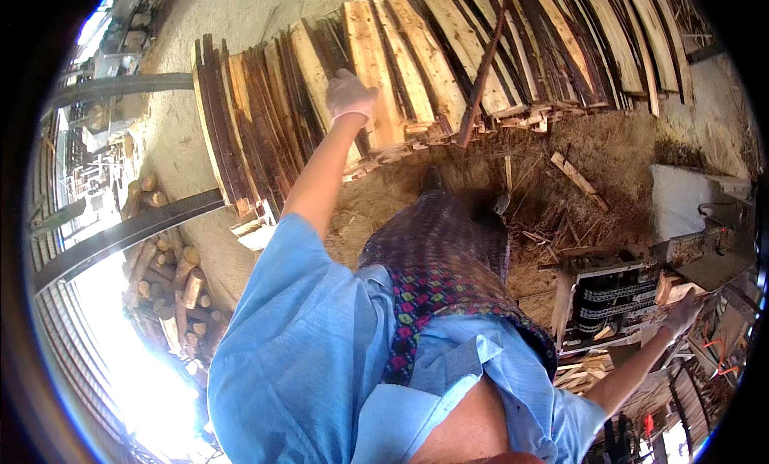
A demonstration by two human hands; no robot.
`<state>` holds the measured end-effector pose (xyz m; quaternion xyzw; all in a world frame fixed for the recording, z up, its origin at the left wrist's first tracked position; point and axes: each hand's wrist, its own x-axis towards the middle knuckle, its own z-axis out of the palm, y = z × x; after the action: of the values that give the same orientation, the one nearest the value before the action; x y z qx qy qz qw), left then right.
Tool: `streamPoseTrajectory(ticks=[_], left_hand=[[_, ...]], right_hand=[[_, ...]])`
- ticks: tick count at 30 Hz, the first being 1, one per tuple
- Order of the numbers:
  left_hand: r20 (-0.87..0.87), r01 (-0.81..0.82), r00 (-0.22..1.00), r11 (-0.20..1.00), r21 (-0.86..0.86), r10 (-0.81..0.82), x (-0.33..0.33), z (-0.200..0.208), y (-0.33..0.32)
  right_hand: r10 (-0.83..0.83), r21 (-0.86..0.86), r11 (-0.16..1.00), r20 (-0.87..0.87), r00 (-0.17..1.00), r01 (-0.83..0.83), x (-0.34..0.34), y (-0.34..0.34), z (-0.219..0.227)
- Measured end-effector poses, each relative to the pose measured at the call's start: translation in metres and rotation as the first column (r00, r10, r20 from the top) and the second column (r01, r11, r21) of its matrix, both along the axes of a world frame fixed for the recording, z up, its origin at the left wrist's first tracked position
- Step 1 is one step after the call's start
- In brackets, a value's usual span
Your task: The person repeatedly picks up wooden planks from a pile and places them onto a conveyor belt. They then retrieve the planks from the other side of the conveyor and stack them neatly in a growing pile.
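My left hand (350,97), in a pale glove, is stretched out over a long row of rough wooden slabs (374,59), some with dark bark edges. Its fingers look curled down against the wood. What they hold, if anything, is hidden beneath the hand. Far out at the right, my right hand (683,314), also in a pale glove, is beside a short piece of pale wood (679,291) at a machine with dark chains (617,301). That hand is small and blurred, so its fingers do not show clearly.
A dark narrow strip (485,71) lies across the slabs. Round logs (180,280) are piled at the left beyond dark metal beams (132,232). A loose stick (578,179) and bark litter cover the ground near my feet. A pale metal box (685,199) stands at the right.
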<state>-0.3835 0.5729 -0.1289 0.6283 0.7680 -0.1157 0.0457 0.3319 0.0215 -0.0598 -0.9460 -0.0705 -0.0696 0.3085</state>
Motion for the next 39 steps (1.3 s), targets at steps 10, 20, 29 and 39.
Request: streamPoseTrajectory(ticks=[10,20,29,39], left_hand=[[0.325,-0.035,0.928,0.913,-0.405,0.180,0.000,-0.020,0.059],[0.591,-0.067,0.686,0.847,-0.528,0.423,-0.016,-0.059,0.083],[0.831,-0.069,0.162,0.847,-0.528,0.532,-0.011,0.030,0.026],[0.539,0.582,0.624,0.797,0.162,-0.566,0.036,0.113,-0.024]], right_hand=[[0.170,0.401,0.913,-0.214,0.962,-0.072,-0.366,0.111,0.001],[0.306,0.351,0.929,-0.542,0.783,-0.120,-0.489,0.169,-0.058],[0.548,0.421,0.835,-0.580,0.602,-0.354,-0.510,0.253,-0.024],[0.767,0.858,0.513,-0.438,0.469,-0.039,-0.435,0.301,0.004]])
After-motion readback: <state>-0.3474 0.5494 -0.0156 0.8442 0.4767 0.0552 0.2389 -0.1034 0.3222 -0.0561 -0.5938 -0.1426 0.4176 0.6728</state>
